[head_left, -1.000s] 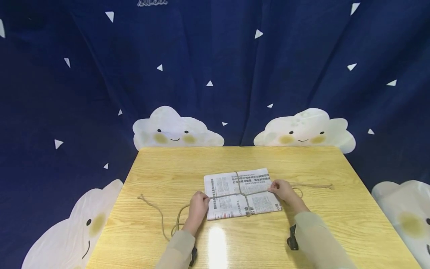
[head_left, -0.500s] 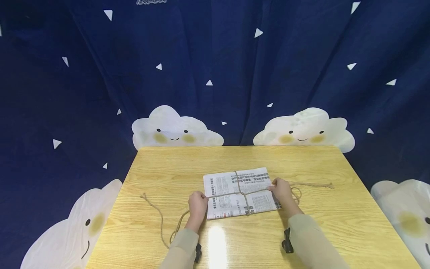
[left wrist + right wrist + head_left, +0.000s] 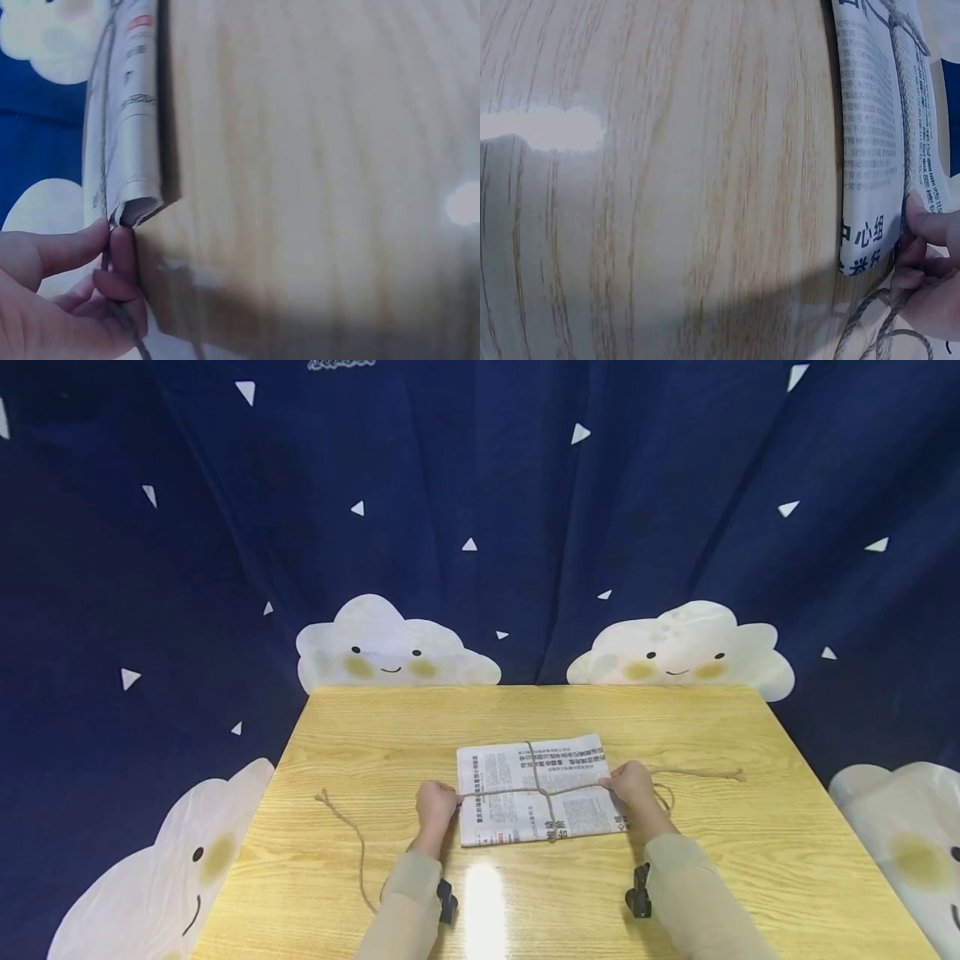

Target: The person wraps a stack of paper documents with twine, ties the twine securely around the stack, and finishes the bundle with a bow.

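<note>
A folded newspaper bundle (image 3: 510, 818) lies flat on the wooden table, with twine (image 3: 501, 792) crossing over its top in both directions and meeting near the middle. At the bundle's left edge my left hand (image 3: 437, 806) pinches the twine between thumb and fingers. My right hand (image 3: 632, 782) pinches the other side of the twine at the right edge. Between the hands the twine runs nearly straight across the paper. In the left wrist view the thumb (image 3: 79, 247) presses the twine beside the newspaper's folded edge. Loops of loose twine (image 3: 870, 319) hang below the right hand.
One loose twine end (image 3: 352, 827) trails over the table (image 3: 360, 727) on the left, and another end (image 3: 697, 772) stretches to the right. Behind the table's far edge hangs a dark blue curtain (image 3: 420, 568) with cloud prints.
My left hand has shifted slightly left and up, still pinching the twine. The right hand has stayed nearly in place, and the bundle has barely moved.
</note>
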Demonstrator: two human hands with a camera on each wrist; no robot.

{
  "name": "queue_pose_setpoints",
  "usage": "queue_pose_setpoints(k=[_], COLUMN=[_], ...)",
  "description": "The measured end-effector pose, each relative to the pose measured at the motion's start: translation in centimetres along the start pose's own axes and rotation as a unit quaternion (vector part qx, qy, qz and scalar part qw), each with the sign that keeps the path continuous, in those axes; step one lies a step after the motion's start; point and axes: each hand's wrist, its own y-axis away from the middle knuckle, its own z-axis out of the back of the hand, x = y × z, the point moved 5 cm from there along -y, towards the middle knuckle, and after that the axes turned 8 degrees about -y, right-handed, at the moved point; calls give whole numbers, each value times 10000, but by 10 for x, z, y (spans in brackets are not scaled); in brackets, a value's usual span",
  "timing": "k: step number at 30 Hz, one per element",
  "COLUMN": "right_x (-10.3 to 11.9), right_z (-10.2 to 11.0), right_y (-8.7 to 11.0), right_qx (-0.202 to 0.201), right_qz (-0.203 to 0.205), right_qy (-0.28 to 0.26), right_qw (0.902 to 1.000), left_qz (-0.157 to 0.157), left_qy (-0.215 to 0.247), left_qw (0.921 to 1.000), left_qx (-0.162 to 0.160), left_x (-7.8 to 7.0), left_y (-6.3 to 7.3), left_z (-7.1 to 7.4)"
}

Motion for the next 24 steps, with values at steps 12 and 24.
queue_pose_setpoints(k=[12, 24], right_x=[11, -2], right_z=[6, 9], right_y=[20, 21], right_qx=[-46, 650], right_qz=[166, 604], right_qy=[-11, -710], right_qw=[9999, 9935], left_qz=[-58, 55], left_qy=[1454, 1638], left_qw=[9818, 9775], left_qx=[1220, 1327], left_x=[42, 7], left_y=[-42, -4], left_z=[-34, -6])
